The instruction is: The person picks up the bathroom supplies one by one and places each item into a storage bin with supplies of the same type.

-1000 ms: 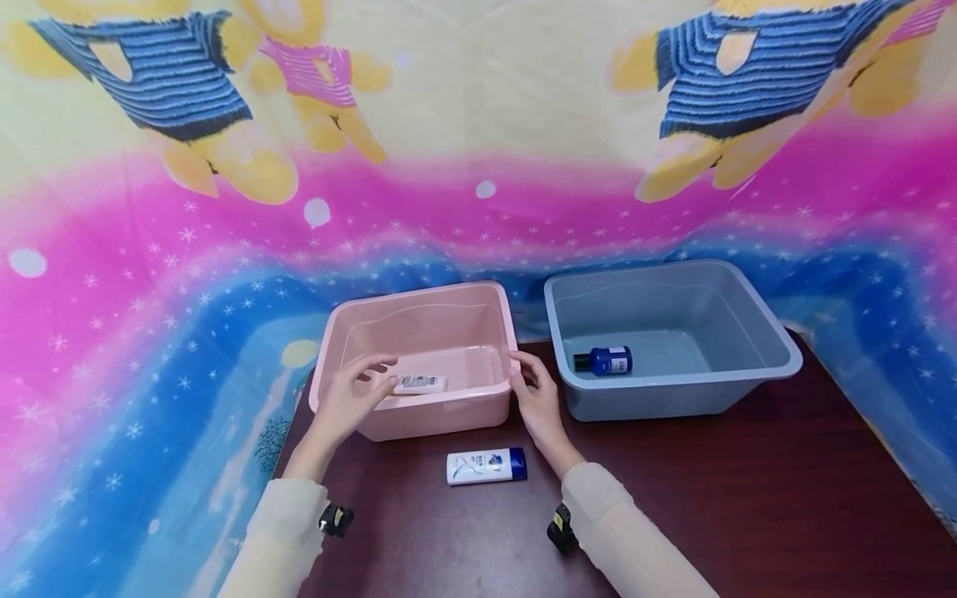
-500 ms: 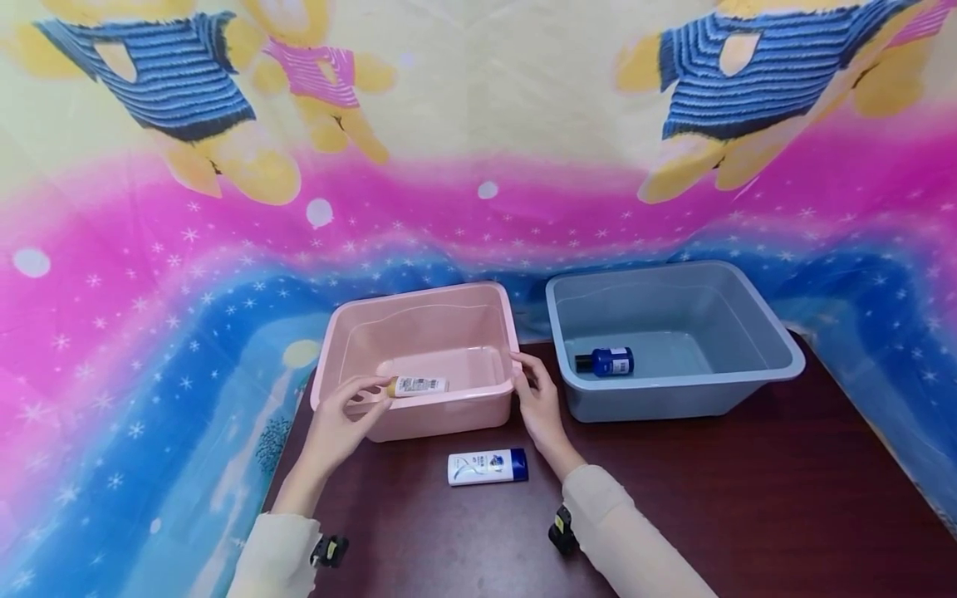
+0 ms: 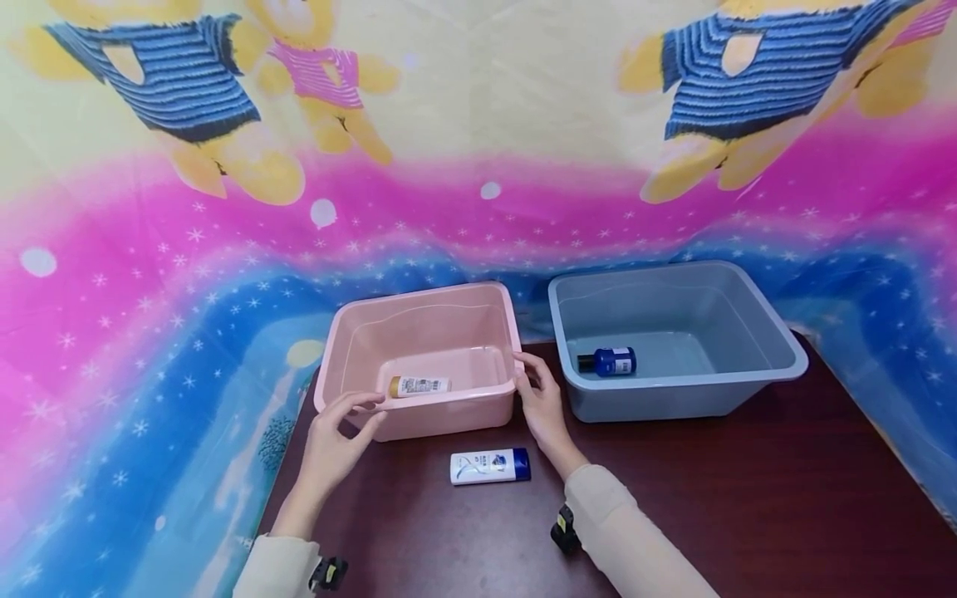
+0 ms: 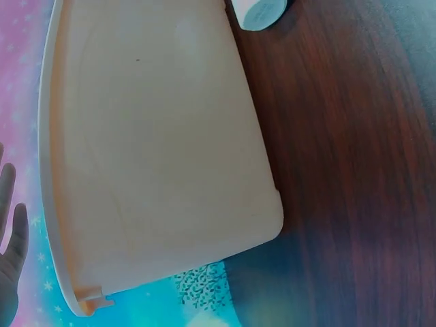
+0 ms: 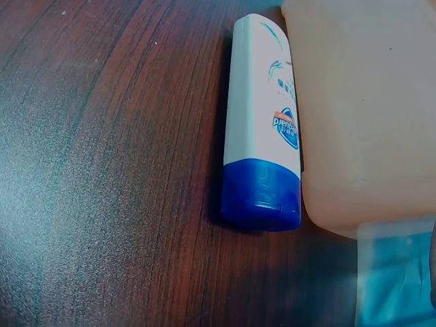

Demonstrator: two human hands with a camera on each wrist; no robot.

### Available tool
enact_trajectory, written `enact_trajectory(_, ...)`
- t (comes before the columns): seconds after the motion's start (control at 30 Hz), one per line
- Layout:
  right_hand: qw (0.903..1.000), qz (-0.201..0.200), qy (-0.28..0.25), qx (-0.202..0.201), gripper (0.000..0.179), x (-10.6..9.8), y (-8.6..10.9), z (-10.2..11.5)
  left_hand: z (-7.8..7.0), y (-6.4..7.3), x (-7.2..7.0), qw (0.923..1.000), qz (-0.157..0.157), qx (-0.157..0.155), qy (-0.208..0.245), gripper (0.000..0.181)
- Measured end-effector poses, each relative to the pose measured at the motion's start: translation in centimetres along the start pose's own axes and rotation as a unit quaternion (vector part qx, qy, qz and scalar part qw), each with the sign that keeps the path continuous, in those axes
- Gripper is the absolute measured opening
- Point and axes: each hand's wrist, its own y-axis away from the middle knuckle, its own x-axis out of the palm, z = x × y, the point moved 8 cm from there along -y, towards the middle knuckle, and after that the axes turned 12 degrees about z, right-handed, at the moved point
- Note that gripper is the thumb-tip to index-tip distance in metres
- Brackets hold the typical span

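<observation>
My left hand (image 3: 336,440) is at the front left of the pink basin (image 3: 441,415), thumb and fingers apart, fingertips by the front rim and holding nothing. Inside that basin lies a small white bottle with a gold cap (image 3: 420,386). My right hand (image 3: 540,407) rests its fingertips against the basin's right rim. On the table in front lies a white bottle with a blue cap (image 3: 489,467), on its side; the right wrist view shows this bottle (image 5: 262,122) close up. The left wrist view catches only part of my left hand (image 4: 12,245) at its edge.
A grey-blue basin (image 3: 658,403) stands to the right, with a dark blue bottle (image 3: 615,361) lying in it. Both basins stand on a dark brown wooden table (image 3: 733,490). A patterned cloth (image 3: 478,224) hangs behind and at the sides.
My left hand has drawn back from above the small bottle, toward the front left of the pink basin, uncovering the gold cap. My right hand has stayed at the rim.
</observation>
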Motion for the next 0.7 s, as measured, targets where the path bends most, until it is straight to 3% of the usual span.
enact_trajectory(0.1, 1.0, 0.002, 0.001, -0.001, 0.033, 0.1, 0.0, -0.1, -0.2, 0.2, 0.3, 0.9999, 0.002, 0.015, -0.004, 0.032)
enact_trajectory(0.37, 0.9999, -0.003, 0.013, -0.004, 0.033, 0.0, 0.0, 0.1, -0.5, 0.4, 1.2, 0.9993, 0.026, 0.004, -0.025, 0.033)
enact_trajectory(0.7, 0.9998, -0.004, 0.02, 0.005, 0.031, 0.1, 0.0, 0.1, -1.1, 1.1, 2.8, 0.9977, 0.042, 0.026, -0.046, 0.034)
